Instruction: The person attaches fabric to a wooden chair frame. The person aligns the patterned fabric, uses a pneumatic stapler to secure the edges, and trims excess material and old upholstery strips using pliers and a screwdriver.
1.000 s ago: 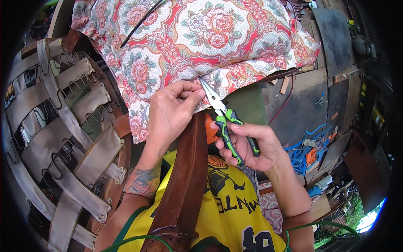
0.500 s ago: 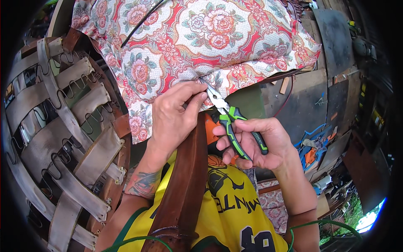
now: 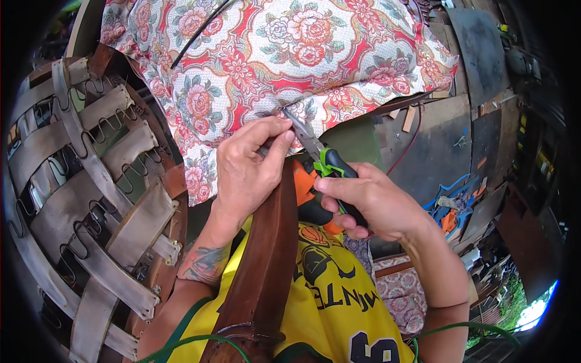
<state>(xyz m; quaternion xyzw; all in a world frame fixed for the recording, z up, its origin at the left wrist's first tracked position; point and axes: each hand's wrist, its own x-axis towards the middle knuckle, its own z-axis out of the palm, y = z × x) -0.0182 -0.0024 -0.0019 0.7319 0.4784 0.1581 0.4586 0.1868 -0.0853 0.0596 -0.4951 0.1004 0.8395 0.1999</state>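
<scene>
My right hand [image 3: 380, 202] is closed around long-nose pliers [image 3: 333, 162] with black and green handles. Their tips point up and left, to a seam in the floral fabric [image 3: 302, 36] of a padded cushion. The handles are now squeezed close together; whether the jaws grip anything is too small to tell. Just left of the jaws my left hand [image 3: 251, 163] has thumb and forefinger pinched at the fabric's near edge. What they hold, if anything, is hidden. A dark thin strip [image 3: 200, 33] lies across the cushion's upper part.
A brown wooden chair arm [image 3: 257, 260] runs between my forearms. At the left stands a frame with woven grey straps [image 3: 78, 199] and wire springs. An orange and black tool [image 3: 305, 187] sits beneath my hands. Blue straps [image 3: 451, 206] lie on the boards at the right.
My right hand has turned over and tilted the pliers edge-on, bringing the spread handles together. The left hand stays pinched at nearly the same spot.
</scene>
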